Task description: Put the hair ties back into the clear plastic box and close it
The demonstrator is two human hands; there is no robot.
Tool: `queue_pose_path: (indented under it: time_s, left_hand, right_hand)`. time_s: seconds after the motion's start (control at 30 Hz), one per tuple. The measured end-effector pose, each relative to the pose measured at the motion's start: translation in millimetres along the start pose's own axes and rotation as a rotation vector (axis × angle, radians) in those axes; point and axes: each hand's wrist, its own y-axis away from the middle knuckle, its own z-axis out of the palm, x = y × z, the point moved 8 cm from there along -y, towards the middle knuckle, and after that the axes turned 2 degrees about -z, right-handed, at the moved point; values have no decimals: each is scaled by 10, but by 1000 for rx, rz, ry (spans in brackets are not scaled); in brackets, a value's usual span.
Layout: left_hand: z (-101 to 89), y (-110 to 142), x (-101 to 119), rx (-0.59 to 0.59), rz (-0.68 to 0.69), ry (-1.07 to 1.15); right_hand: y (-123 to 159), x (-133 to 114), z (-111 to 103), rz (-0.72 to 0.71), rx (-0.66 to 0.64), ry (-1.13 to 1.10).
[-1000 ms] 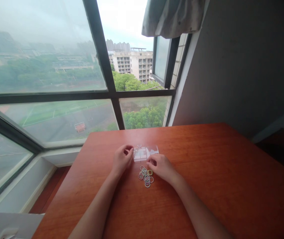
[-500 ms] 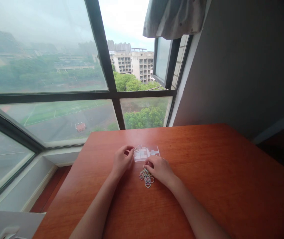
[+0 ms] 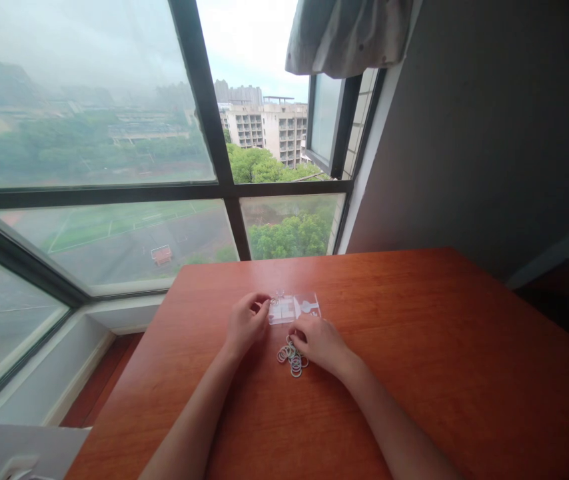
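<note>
- Across the red-brown table [image 3: 414,347], well in from its edges: clear box [image 3: 280,319], probably light enough to slide if nudged.
- Left hand [image 3: 250,315]: curled at the box's left end, apparently touching; cannot tell whether it grips. A hard push might tip the box.
- Right hand [image 3: 309,335]: thumb and fingertips close together over the pile of pale rings [image 3: 295,364], nearest the box; cannot tell if they clamp a ring.
- Box: divided inside; clear flap, likely its lid, at right. Few rings [image 3: 275,301] in the far-left part; others unclear.
- Pile: overlapping rings, near side of box; 1 pulled quickly could drag or scatter neighbours.
</note>
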Motion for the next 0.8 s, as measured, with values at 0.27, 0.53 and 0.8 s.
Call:
queue_pose_path:
  time_s: [0.27,0.53,0.8]
  left_hand:
    - [27,45,122,-31,49,22]
    - [240,182,413,-272,184,74]
    - [291,184,410,-291,172,56]
  right_hand:
    - [-31,72,-87,22,104,-154]
    - [-27,56,-306,-1,268,-380]
    - [-19,117,-335,66,311,-448]
